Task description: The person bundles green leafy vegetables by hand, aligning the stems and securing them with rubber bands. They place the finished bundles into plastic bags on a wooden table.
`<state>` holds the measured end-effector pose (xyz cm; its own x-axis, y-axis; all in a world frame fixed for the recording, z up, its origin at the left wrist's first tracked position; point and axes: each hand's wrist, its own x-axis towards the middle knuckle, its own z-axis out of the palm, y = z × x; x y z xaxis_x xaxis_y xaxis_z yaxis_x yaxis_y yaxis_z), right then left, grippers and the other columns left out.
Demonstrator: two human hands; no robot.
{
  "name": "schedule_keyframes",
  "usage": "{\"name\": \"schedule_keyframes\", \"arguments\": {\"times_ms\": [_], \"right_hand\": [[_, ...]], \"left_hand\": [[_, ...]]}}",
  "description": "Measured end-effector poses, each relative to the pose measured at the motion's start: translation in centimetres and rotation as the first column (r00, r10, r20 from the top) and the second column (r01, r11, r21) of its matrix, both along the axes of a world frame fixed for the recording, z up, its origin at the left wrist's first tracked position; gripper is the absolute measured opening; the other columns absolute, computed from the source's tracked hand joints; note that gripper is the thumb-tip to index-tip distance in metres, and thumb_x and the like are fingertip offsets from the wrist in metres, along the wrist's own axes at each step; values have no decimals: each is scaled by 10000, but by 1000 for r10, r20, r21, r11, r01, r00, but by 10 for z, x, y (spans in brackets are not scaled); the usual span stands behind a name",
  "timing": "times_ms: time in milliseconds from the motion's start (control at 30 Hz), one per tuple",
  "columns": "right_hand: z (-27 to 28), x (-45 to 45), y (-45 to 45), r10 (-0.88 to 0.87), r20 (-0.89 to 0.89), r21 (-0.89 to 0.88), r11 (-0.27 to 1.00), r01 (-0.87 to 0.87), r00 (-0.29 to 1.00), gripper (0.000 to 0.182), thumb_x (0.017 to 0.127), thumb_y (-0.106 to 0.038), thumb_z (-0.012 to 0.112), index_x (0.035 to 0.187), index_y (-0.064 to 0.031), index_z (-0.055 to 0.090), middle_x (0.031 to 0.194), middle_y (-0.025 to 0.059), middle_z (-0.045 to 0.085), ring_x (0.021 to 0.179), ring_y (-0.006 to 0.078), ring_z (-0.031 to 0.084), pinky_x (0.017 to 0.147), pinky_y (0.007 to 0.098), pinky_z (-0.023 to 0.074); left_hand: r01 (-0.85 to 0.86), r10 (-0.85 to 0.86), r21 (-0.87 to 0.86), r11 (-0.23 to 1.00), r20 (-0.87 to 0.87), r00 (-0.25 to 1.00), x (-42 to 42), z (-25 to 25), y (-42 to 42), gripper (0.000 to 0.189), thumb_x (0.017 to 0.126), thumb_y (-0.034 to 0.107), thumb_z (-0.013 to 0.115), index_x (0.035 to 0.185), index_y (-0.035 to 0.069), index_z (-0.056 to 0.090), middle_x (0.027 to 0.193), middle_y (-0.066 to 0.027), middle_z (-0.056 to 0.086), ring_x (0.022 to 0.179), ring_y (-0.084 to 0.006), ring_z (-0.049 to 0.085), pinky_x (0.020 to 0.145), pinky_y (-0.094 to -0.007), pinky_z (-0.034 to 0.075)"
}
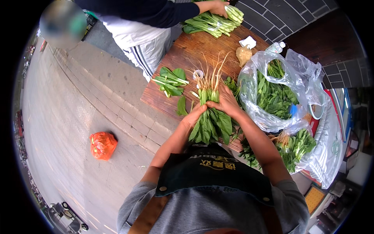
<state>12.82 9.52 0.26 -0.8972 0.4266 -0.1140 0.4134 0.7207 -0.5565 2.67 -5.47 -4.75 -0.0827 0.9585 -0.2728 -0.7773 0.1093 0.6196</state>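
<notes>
Both my hands grip a bunch of spinach (211,122) by its stems over the near end of the wooden table (198,48). The long pale roots point away from me and the leaves hang towards my apron. My left hand (194,115) closes round one side of the stems, and my right hand (226,101) wraps the other side near the roots. Loose green leaves (172,80) lie on the table to the left. A single leaf (181,106) rests close to my left hand. A roll of clear tape (198,74) is partly hidden behind the roots.
Across the table, another person's hand (218,8) touches bundled leafy greens (216,25). A clear plastic bag (248,84) of greens stands right, near a plastic bottle (274,47) and a tan lump (244,55). More rooted greens (298,146) lie beside my right forearm. An orange bag (103,145) sits on the pavement.
</notes>
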Motion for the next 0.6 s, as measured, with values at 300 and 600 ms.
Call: {"name": "schedule_keyframes", "arguments": {"times_ms": [300, 600], "right_hand": [[-16, -85, -33, -105, -119, -560, 828, 20, 987, 814, 876, -582, 451, 1374, 40, 281, 1369, 253, 374, 1281, 347, 365, 1044, 420, 297], [-76, -109, 23, -190, 184, 286, 949, 132, 965, 301, 814, -327, 651, 1056, -154, 612, 1229, 91, 466, 1104, 289, 478, 852, 398, 456]], "left_hand": [[-283, 260, -37, 958, 522, 812, -51, -4, -43, 601, 861, 395, 586, 1329, 64, 404, 1207, -134, 555, 1052, -278, 579, 898, -418, 488], [-303, 151, 333, 893, 412, 899, -88, -23, -37, 818, 737, 636, 572, 1269, 31, 424, 757, -65, 468, 773, -249, 508, 865, -448, 443]]}}
